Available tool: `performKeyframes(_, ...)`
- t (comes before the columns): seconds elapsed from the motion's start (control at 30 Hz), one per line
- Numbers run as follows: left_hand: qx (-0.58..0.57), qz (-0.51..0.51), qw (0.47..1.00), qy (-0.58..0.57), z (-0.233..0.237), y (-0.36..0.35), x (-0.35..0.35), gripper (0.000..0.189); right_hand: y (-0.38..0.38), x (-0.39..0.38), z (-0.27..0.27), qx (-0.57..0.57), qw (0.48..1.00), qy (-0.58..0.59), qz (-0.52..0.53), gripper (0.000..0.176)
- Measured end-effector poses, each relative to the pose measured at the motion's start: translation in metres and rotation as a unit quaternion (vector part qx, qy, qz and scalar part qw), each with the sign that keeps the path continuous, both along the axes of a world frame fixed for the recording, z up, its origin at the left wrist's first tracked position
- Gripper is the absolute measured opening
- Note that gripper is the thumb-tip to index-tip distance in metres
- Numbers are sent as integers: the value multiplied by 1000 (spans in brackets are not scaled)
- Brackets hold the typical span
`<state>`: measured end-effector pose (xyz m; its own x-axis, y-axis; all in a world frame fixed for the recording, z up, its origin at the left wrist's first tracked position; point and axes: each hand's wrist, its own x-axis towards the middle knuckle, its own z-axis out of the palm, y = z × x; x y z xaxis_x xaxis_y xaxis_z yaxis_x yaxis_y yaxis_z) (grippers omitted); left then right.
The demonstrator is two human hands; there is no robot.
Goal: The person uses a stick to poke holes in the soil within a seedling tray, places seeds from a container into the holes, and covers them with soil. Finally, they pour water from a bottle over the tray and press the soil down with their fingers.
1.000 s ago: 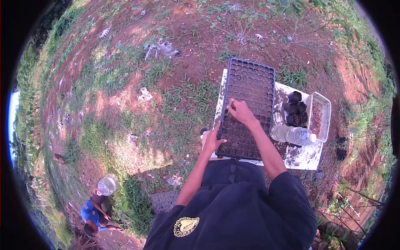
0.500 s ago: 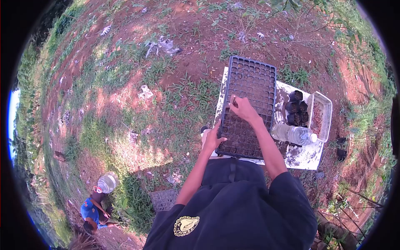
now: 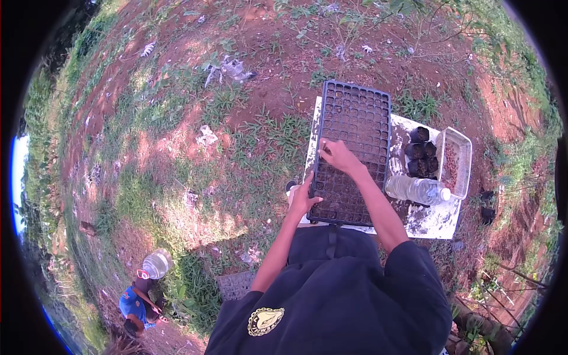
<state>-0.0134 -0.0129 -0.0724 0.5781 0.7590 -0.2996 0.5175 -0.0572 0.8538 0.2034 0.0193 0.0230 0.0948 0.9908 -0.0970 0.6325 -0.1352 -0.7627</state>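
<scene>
A black seedling tray (image 3: 358,112) with many small square cells lies lengthwise on a white board (image 3: 442,223) in front of me. Dark soil fills cells in its nearer part; the farther cells look browner. My left hand (image 3: 302,200) grips the tray's left edge near the front, thumb over the rim. Farther up, my right hand (image 3: 341,156) is over the cells near the left side, its fingertips pinched together and pointing down. Whatever those fingertips may hold is too small to make out.
Right of the tray are a clear plastic bottle (image 3: 418,190) on its side, several black soil pots (image 3: 421,151) and a white basket (image 3: 467,155) of small reddish pieces. At lower left, a person in blue (image 3: 132,303) is near a large clear jug (image 3: 157,264). Another tray (image 3: 235,285) lies on the ground.
My right hand has shifted slightly left and toward the tray's edge, with its fingertips lower. My left hand stays on the rim. The person in blue has moved a little.
</scene>
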Motion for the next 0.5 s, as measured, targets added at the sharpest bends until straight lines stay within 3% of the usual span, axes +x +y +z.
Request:
performKeyframes(0.1, -4, -4, 1000, 23, 7, 2, 1, 103, -2, 3, -7, 19, 999, -44, -3, 24)
performKeyframes(0.2, 12, -2, 999, 41, 8, -1, 0, 103, -5, 9, 28, -24, 1000, -8, 10, 22)
performKeyframes(0.33, 11, 1, 1000, 16, 3, 0, 1, 104, 1, 8, 10, 30, 999, -3, 16, 20)
performKeyframes(0.5, -9, -11, 998, 61, 8, 3, 2, 103, -2, 6, 1, 13, 999, -24, 27, 19)
